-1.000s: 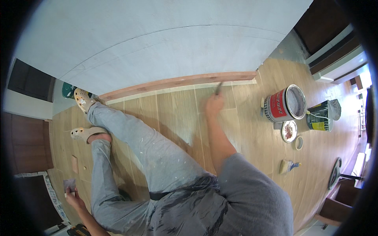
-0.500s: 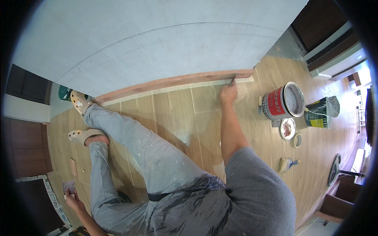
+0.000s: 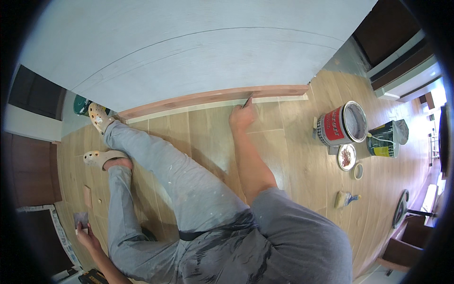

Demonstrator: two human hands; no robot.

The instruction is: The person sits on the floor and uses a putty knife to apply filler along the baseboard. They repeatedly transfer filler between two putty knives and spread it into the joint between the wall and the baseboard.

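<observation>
My right hand [image 3: 242, 116] grips a narrow putty knife [image 3: 248, 102], its blade at the pinkish-brown baseboard [image 3: 208, 96] along the bottom of the pale wall panel [image 3: 208, 52]. A pale tape strip [image 3: 283, 98] runs along the floor under the board. At lower left, my left hand [image 3: 88, 236] holds a wide grey blade [image 3: 81, 217] upright, beside my bent leg.
At right stand a red-labelled can [image 3: 331, 128], a dark green bucket [image 3: 383, 144], a lid [image 3: 346, 157], a tape roll [image 3: 358, 171] and a brush [image 3: 343, 199]. A small wooden block [image 3: 87, 196] lies at left. My outstretched legs [image 3: 165, 170] cross the wood-look floor [image 3: 307, 184].
My right hand went right along the baseboard half a second ago and now sits further left, the knife still at the board. My left hand has stayed at lower left.
</observation>
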